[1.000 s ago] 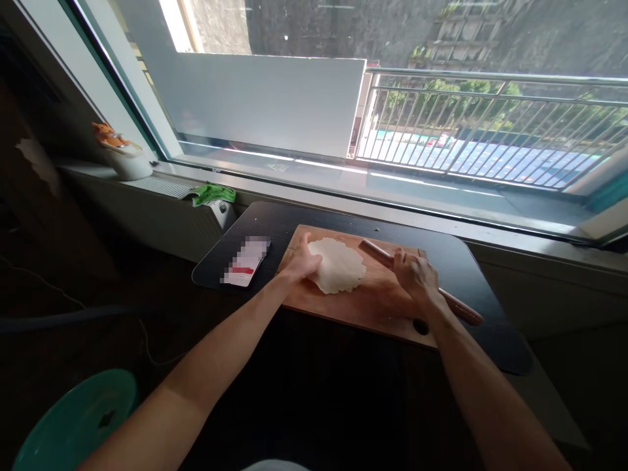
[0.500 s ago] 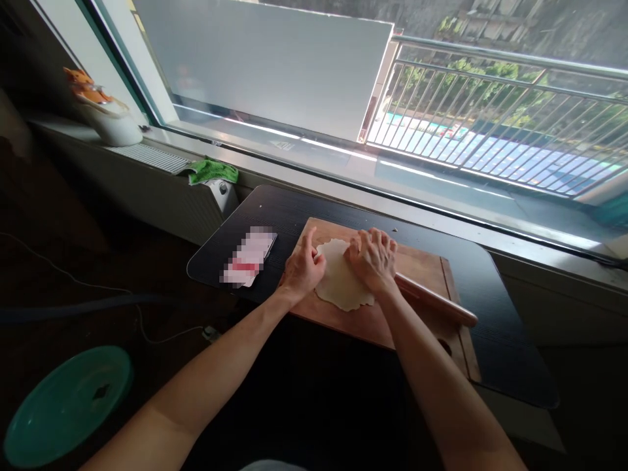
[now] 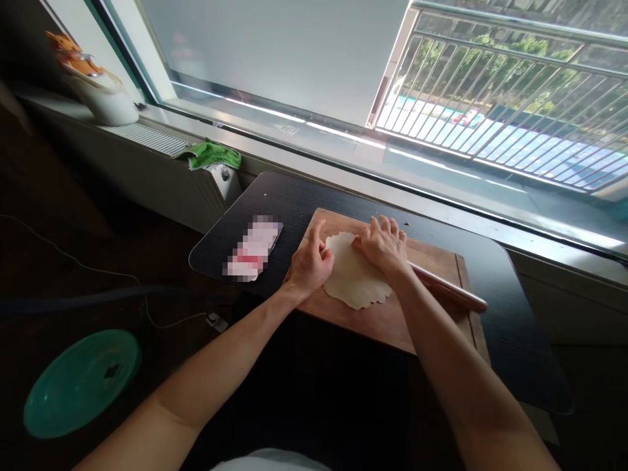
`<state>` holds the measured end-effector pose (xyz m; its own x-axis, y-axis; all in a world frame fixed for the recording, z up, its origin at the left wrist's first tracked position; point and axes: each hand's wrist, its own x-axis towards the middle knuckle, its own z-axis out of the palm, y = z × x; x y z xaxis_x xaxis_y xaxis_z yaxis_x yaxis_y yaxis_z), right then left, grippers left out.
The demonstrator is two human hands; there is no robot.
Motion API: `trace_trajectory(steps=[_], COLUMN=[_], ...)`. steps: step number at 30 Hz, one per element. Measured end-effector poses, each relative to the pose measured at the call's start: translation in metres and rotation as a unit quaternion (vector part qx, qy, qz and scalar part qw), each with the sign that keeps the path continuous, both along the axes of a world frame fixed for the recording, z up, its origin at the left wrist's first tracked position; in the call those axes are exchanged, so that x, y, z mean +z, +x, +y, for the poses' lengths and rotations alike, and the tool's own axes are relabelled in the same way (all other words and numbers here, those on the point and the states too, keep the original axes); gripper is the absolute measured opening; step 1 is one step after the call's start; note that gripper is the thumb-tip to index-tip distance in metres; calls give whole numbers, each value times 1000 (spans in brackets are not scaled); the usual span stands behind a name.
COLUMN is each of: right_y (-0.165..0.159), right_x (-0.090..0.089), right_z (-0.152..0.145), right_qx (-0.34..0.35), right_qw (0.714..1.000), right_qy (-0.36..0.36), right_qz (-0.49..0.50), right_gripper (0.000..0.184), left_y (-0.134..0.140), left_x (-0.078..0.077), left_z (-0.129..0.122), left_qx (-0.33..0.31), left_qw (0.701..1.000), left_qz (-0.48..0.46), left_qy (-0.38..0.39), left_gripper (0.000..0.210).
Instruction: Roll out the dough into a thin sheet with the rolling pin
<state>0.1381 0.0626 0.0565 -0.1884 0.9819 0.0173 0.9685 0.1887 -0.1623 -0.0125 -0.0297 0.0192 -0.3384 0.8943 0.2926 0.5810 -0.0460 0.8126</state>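
Pale dough [image 3: 356, 278] lay on a wooden board [image 3: 436, 257]; the half-curled left hand [image 3: 309, 265] touched its edge, grip unclear, while the spread right hand [image 3: 385, 246] partly covered it, beside a rolling pin [image 3: 452, 290]

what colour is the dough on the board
The dough is pale cream, seen best in the head view.

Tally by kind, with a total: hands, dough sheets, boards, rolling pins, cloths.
Hands: 2 (left hand, right hand)
Dough sheet: 1
Wooden board: 1
Rolling pin: 1
Green cloth: 1
Total: 6
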Motion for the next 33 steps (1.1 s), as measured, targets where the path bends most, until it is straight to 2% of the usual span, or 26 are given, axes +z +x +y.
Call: trace_trajectory(steps=[1,3,7,9,14,16,19,21,27,29,33], right_y=[-1,-2,-1,0,0,-2,-5,-7,-11,-11,-10], right_x=[2,4,-3,-5,2,3,0,1,11,9,3], right_z=[13,23,-8,-10,29,21,-14,-24,18,9,-17], right_qx=[-28,-42,43,55,-37,-25,46,66,-27,-3,73], right_qw=[999,997,999,998,998,998,999,998,997,998,997], right_qy=[-34,-56,23,42,-49,-49,-10,6,-66,-56,18], right_qz=[5,13,7,8,14,16,4,-12,-25,-19,-17], right_gripper=[59,61,59,59,67,66,61,60,58,59,59], left_y=[0,0,0,1,-1,-1,-1,-1,-2,-2,-1], left_x=[0,0,0,0,2,1,0,-2,-5,-6,-7], left_z=[0,-1,-2,-2,-2,-2,-1,-1,1,0,0], left_qx=[2,3,-4,-7,-3,-3,-7,-7,3,2,-3], left_qw=[1000,1000,1000,1000,1000,1000,1000,1000,999,999,999], left_qz=[-1,-3,-2,3,3,-1,-3,3,9,6,12], left_qy=[0,5,13,7,-6,-2,4,8,30,36,42], left_gripper=[72,71,67,66,66,65,66,68,67,65,66])
